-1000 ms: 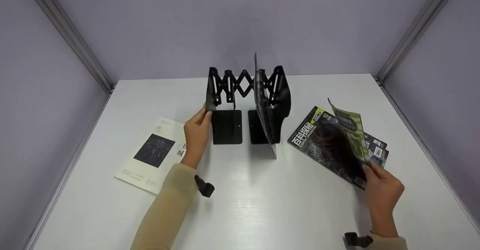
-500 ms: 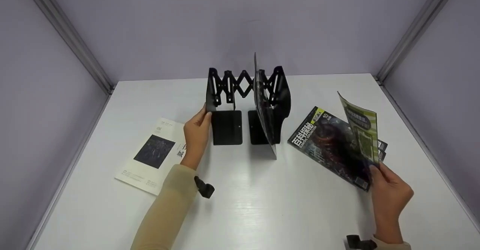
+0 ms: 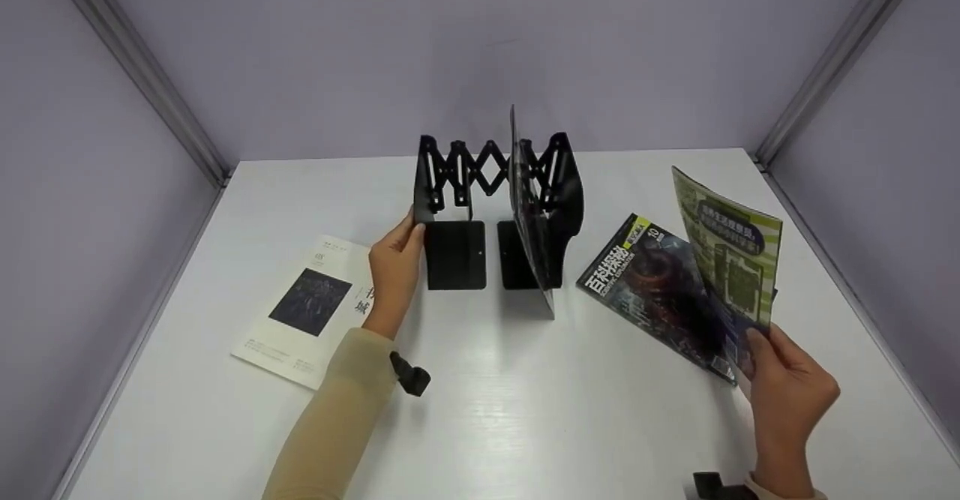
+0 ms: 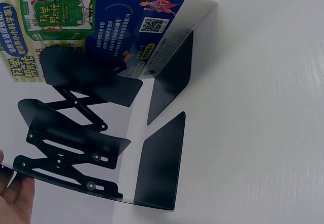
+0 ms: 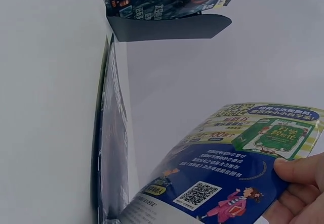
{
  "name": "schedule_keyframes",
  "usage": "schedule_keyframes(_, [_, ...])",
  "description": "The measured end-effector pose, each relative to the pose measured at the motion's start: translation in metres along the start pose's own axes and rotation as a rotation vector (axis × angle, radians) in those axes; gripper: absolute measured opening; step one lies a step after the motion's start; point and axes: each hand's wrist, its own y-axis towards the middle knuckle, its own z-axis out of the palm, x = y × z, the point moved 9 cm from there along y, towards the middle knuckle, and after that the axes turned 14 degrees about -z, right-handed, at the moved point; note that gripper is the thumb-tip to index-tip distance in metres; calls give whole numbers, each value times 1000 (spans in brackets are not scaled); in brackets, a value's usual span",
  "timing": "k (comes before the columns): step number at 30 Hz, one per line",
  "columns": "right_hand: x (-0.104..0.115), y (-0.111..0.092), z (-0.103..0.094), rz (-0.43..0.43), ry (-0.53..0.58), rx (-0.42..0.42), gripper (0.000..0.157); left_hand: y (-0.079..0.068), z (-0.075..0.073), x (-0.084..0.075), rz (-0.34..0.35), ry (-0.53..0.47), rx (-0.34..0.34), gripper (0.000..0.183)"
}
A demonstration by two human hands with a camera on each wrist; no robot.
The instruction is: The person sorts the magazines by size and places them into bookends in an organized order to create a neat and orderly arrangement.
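Observation:
My left hand holds the left end plate of a black expanding book rack, thumb in front; its fingertips show at the lower left of the left wrist view. One magazine stands on edge in the rack's right part, its blue and yellow back cover facing left. My right hand pinches a second magazine by its lower edge, thumb on the back cover with the QR code. This magazine is raised and tilted, partly covering a dark magazine lying on the table.
A cream paperback with a dark picture lies flat at the left, partly behind my left forearm. The white table is bounded by pale walls at the back and sides. Small black cameras sit on my wrists.
My right hand has moved right, raising the magazine off the pile and turning its green-striped back cover toward the head camera. The left hand and rack stay in place.

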Motion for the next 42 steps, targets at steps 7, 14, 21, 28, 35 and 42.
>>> schedule_keyframes(7, [11, 2, 2, -2, 72, 8, 26, 0, 0, 0, 6, -3, -4, 34])
schedule_keyframes(14, [19, 0, 3, -4, 67, 23, 27, -1, 0, 0, 3, -5, 1, 33])
schedule_keyframes(21, [27, -1, 3, -9, 74, 18, 28, -1, 0, 0, 5, -24, 6, 33])
schedule_keyframes(28, [34, -4, 2, 26, 154, 3, 28, 0, 2, 0, -11, -32, 23, 34])
schedule_keyframes(35, [49, -4, 4, -1, 158, 19, 27, 0, 2, -1, -8, -37, 35, 34])
schedule_keyframes(42, [63, -6, 4, -6, 189, 30, 28, 0, 1, 1, -15, 12, 18, 34])
